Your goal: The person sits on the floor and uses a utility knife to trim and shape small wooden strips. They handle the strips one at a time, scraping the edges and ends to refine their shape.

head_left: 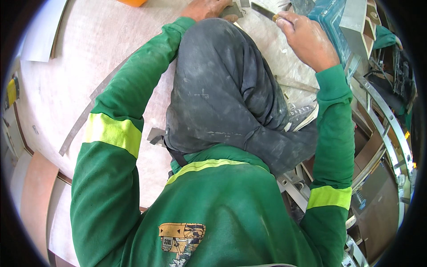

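Observation:
At the top of the view my left hand (pixel 205 9) is closed on a flat grey piece (pixel 234 10), its edge pinched between the fingers. The fingers are partly cut off by the frame's top edge. To the right, my right hand (pixel 309 41) is closed round the yellowish handle of a flat-bladed tool (pixel 263 10). The metal blade points up and left, toward the grey piece but apart from it. My bent knee in dark trousers (pixel 213 66) rises between the two arms.
A teal case (pixel 328 18) and a grey metal box section (pixel 354 24) stand beyond my right hand. A metal ladder-like frame (pixel 393 129) curves along the right. A long thin strip (pixel 80 122) lies on the pale floor panel (pixel 53 102) at left. A brown board (pixel 38 189) sits lower left.

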Available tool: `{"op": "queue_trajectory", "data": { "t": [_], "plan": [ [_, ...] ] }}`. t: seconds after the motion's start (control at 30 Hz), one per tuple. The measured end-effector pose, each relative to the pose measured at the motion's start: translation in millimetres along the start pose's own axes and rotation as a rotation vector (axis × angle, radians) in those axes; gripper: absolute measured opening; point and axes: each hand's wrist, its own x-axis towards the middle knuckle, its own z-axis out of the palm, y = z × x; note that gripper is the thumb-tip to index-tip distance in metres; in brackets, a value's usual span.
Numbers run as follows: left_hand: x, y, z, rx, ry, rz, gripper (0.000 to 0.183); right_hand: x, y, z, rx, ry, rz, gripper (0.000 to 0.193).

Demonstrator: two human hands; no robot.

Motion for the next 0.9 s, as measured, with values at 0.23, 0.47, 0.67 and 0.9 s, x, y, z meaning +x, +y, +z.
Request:
{"op": "queue_trajectory", "data": {
  "t": [0.23,0.47,0.67,0.9],
  "plan": [
    [2,-2,-3,-0.043,0.086,0.037,0.043,-31,-8,34,0.162,0.036,0.143,0.038],
    [-7,2,-21,0.029,0.098,-0.033,0.044,-32,-25,38,0.270,0.039,0.237,0.036],
    [-13,-5,-17,-0.042,0.104,-0.073,0.040,-6,-25,43,0.166,0.031,0.138,0.043],
    [-9,6,-11,-0.095,0.073,-0.105,0.040,-7,-9,42,0.181,0.030,0.203,0.044]
  ]
}}
